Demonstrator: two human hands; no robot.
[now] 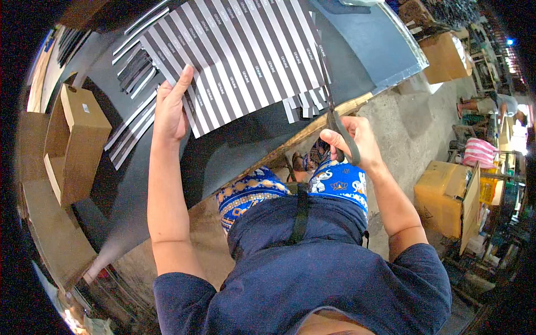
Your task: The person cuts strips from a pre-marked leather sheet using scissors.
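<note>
The striped sheet (245, 56) repeats the small word "GENUINE" along its white stripes; the cardboard box (75, 142) label is unreadable.

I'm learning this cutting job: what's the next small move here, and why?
Probably advance the scissors a short way along the right edge of the striped sheet. The right hand grips them with the blades lying along a stripe there, and the left hand presses flat on the sheet, steadying it.

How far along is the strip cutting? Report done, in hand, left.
Done: cut strips lie in piles on the table. In hand: the right hand works scissors along the striped sheet at its right edge; the left hand presses it flat. Left: most of the sheet looks uncut.
</note>
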